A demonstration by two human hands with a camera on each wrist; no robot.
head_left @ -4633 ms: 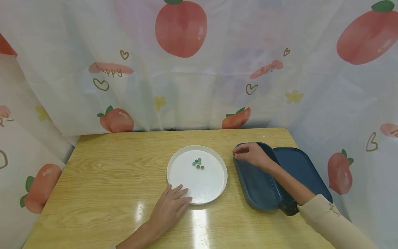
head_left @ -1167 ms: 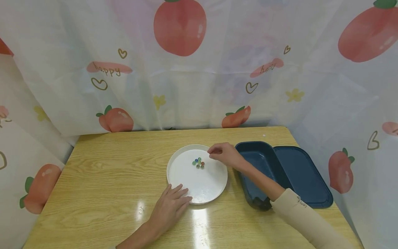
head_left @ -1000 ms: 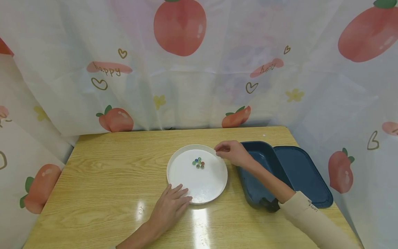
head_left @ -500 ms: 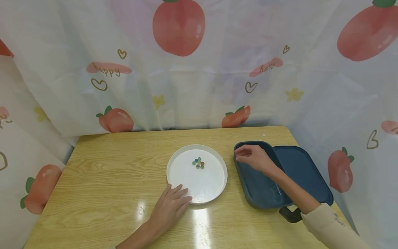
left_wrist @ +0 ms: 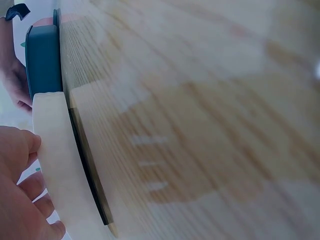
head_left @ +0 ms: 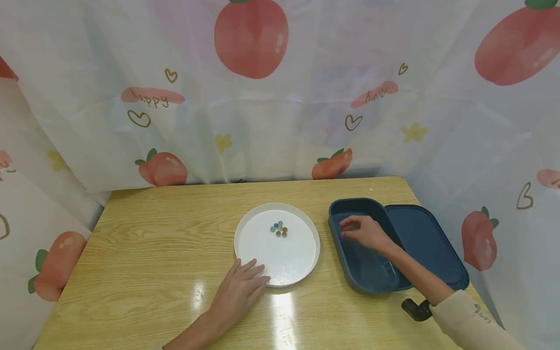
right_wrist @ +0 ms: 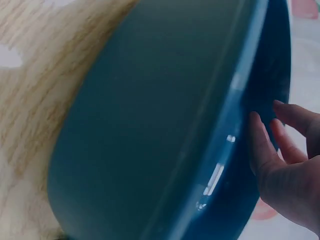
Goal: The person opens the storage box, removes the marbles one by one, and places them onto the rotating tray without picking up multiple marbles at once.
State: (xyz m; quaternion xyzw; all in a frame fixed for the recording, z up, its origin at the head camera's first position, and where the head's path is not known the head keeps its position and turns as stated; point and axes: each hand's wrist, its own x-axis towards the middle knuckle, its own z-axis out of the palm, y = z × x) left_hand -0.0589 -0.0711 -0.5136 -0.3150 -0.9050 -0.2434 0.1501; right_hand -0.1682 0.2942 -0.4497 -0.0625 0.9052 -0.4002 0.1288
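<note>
A round white tray (head_left: 280, 267) lies on the table, with several small glass marbles (head_left: 278, 229) clustered near its middle; green, blue and reddish ones show. My left hand (head_left: 240, 289) rests its extended fingers on the tray's near left rim. In the left wrist view, the fingers (left_wrist: 45, 205) touch the outer rim of the tray (left_wrist: 62, 165). To the right stands a deep dark-blue container (head_left: 372, 272). My right hand (head_left: 365, 233) hovers over its inside, fingers loosely bent. The right wrist view shows the fingertips (right_wrist: 257, 130) spread apart at the container's opening (right_wrist: 150, 115), nothing visible between them.
A flat dark-blue lid (head_left: 426, 238) lies right of the container, partly under the right forearm. A black wrist camera (head_left: 417, 309) hangs below the right wrist. Behind the wooden table (head_left: 166, 243) hangs a white curtain (head_left: 262, 121) printed with peaches.
A reddish marble has joined the cluster on the tray since the oldest frame. My right hand has moved from the tray's right edge over into the container. My left hand stays put.
</note>
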